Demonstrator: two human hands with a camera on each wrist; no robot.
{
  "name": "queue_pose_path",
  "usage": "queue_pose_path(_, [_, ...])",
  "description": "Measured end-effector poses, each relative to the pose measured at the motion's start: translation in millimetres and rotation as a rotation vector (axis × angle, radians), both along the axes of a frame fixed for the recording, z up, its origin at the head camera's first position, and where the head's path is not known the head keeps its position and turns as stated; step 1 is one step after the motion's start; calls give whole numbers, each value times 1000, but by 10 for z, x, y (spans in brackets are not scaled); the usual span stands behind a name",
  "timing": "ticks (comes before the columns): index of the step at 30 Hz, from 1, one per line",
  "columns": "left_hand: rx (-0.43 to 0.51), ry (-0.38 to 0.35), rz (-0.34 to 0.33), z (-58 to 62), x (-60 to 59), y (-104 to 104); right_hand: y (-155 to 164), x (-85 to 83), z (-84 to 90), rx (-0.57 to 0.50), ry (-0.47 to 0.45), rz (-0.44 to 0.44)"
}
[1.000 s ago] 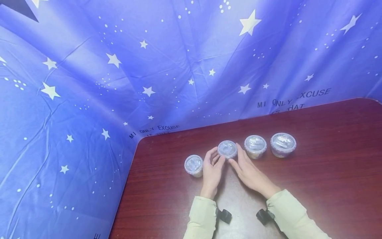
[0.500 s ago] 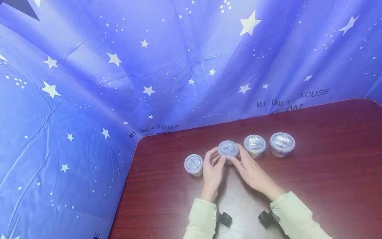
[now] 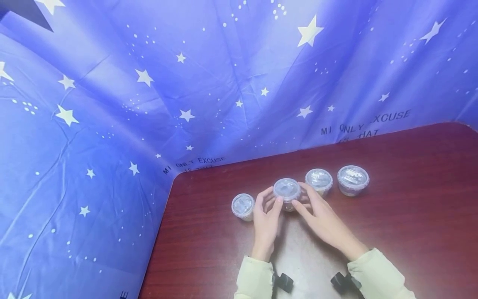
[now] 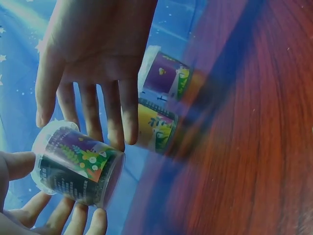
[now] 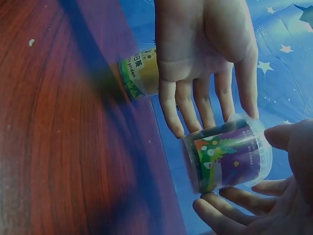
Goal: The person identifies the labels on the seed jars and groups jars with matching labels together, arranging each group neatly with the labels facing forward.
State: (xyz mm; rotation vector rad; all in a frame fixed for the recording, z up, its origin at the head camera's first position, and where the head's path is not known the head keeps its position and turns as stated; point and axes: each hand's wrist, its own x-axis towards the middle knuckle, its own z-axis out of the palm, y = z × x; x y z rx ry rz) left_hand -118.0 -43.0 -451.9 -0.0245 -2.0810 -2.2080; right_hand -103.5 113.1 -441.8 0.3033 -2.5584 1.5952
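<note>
Between my hands, a small clear plastic cup with a lid [image 3: 287,189] is held off the table. Its purple printed label shows in the left wrist view, where dark contents fill the cup [image 4: 78,166]. My left hand [image 3: 267,222] grips the cup's left side, thumb near the lid rim. On the opposite side, my right hand [image 3: 324,220] holds it with thumb and fingers. One similar lidded cup [image 3: 243,206] stands left of my left hand. Two others, a nearer cup [image 3: 319,181] and a farther cup [image 3: 353,180], stand to the right, behind my right hand.
The dark red wooden table [image 3: 418,216] reaches back to a blue star-patterned curtain [image 3: 224,83], which also hangs along its left side. Black wrist mounts [image 3: 285,282] show by the light sleeves [image 3: 379,274].
The held cup has risen slightly and come a little nearer, showing more of its side. Both hands have moved along with it, the right forearm swinging outward. The other cups stay put.
</note>
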Motion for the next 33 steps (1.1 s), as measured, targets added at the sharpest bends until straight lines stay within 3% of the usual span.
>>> queue_pose_path(22, [36,11,-28,99,159,-4,99,141,106,-33,85,-42])
queue_pose_path(33, [93,-33,-35,88,204,-42,127,145,160,-24,50,-8])
